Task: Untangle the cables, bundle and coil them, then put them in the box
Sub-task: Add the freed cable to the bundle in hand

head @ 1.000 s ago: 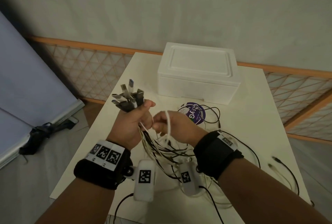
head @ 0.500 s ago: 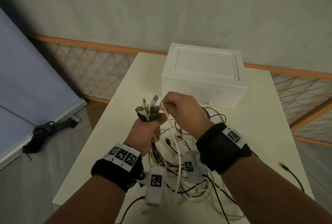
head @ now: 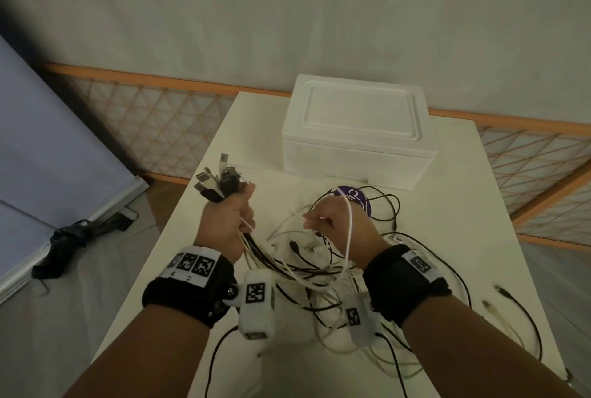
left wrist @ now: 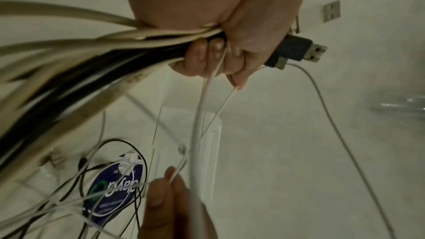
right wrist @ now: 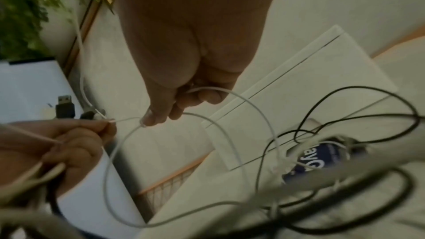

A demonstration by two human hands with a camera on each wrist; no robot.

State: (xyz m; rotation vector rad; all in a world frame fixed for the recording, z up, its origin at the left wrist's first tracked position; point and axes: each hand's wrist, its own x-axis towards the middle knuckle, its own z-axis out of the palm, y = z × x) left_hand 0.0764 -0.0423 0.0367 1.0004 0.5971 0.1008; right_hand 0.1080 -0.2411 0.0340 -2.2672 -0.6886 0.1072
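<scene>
My left hand (head: 228,215) (left wrist: 216,55) grips a bundle of black and white cables (head: 271,257) just below their USB plugs (head: 214,180) (left wrist: 296,50), which fan out above the fist. My right hand (head: 329,222) (right wrist: 174,104) pinches a thin white cable (head: 348,231) (right wrist: 241,101) that loops over its back and runs across to the left fist. The rest of the cables hang tangled between my wrists down onto the table. The white foam box (head: 358,138) stands shut at the far side of the table.
The white table (head: 479,199) carries loose black cables (head: 383,202) and a round purple label (head: 355,199) in front of the box. More cable ends (head: 499,295) lie at the right edge. A lattice rail (head: 153,116) and a blue panel (head: 41,142) lie beyond the left edge.
My right hand came down from beside the plugs and moved right, drawing the white cable out from the left fist. The left hand with the plug bundle shifted a little left.
</scene>
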